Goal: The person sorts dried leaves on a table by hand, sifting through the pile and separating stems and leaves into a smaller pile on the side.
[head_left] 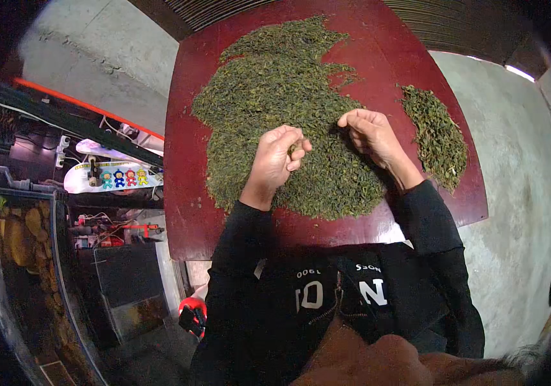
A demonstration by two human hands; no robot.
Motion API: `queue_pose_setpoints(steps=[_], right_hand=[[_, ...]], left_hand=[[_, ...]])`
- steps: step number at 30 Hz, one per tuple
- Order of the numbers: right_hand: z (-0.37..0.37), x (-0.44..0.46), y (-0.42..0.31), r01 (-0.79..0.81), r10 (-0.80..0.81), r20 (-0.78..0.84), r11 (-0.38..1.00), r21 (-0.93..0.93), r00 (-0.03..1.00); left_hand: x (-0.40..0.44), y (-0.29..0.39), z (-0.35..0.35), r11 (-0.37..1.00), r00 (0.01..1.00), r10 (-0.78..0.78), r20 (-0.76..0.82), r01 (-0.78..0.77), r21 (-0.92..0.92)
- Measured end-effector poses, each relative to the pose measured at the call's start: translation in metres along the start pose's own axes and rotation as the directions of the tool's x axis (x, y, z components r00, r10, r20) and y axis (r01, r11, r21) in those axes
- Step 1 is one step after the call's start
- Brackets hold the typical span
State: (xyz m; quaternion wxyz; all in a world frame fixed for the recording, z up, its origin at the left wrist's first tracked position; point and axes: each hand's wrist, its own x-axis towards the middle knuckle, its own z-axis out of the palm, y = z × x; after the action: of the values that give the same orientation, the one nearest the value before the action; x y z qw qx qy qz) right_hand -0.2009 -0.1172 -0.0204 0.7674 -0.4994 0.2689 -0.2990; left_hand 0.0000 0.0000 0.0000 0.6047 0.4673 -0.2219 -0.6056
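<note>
A broad layer of dried green leaves, which look like tea leaves (269, 90), covers much of a dark red table (189, 225). My left hand (277, 159) is above the near part of this layer, its fingers curled in, with a bit of green leaf showing between thumb and fingers. To its right, my right hand (372, 136) hovers over the layer's right edge. Its thumb and forefinger are pinched together, and whatever they hold is too small to make out. A smaller heap of coarser leaves (436, 138) lies apart at the table's right side.
On the left, a skateboard (111, 177) with cartoon figures sits among cables and shelves. A glass tank (28, 251) with stones stands nearer, at lower left. A red and black object (192, 315) is below the table's near left corner. Concrete floor (513, 212) extends to the right.
</note>
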Motion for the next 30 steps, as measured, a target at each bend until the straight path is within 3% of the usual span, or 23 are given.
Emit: queue_pose_setpoints(steps=[10,11,14,15,19,20,24,25,29,30], right_hand=[[0.0,0.0,-0.001,0.027,-0.026,-0.024,0.999,0.039,0.999],[0.0,0.0,-0.001,0.028,-0.026,-0.03,0.999,0.039,0.999],[-0.001,-0.001,-0.003,0.03,-0.028,-0.049,0.999,0.039,0.998],[-0.001,-0.001,-0.003,0.031,-0.028,-0.052,0.999,0.042,0.998],[-0.001,-0.001,-0.005,0.038,-0.035,-0.077,0.999,0.039,0.996],[-0.001,-0.001,-0.005,0.039,-0.036,-0.079,0.998,0.041,0.996],[-0.002,-0.001,-0.005,0.065,-0.062,-0.064,0.997,0.046,0.996],[-0.002,-0.001,-0.005,0.066,-0.063,-0.065,0.997,0.048,0.996],[-0.001,-0.002,-0.006,0.058,-0.054,-0.07,0.996,0.061,0.996],[-0.001,-0.002,-0.007,0.06,-0.055,-0.069,0.996,0.061,0.996]], left_hand=[[0.012,-0.004,0.001,0.991,0.999,0.043,0.013,-0.045,0.127],[0.015,-0.006,0.003,0.968,0.998,0.07,-0.005,-0.067,0.241],[0.022,-0.012,0.009,0.822,0.987,0.159,-0.036,-0.112,0.558],[0.023,-0.013,0.011,0.821,0.987,0.156,-0.033,-0.11,0.561],[0.028,-0.015,0.016,0.479,0.968,0.25,0.001,-0.124,0.869],[0.029,-0.017,0.016,0.478,0.969,0.248,0.003,-0.125,0.87],[0.035,-0.03,0.017,0.239,0.882,0.447,0.15,-0.279,0.93],[0.036,-0.031,0.018,0.238,0.882,0.445,0.151,-0.279,0.93],[0.039,-0.033,0.024,-0.034,0.856,0.461,0.232,-0.245,0.969],[0.04,-0.034,0.023,-0.035,0.856,0.462,0.233,-0.245,0.969]])
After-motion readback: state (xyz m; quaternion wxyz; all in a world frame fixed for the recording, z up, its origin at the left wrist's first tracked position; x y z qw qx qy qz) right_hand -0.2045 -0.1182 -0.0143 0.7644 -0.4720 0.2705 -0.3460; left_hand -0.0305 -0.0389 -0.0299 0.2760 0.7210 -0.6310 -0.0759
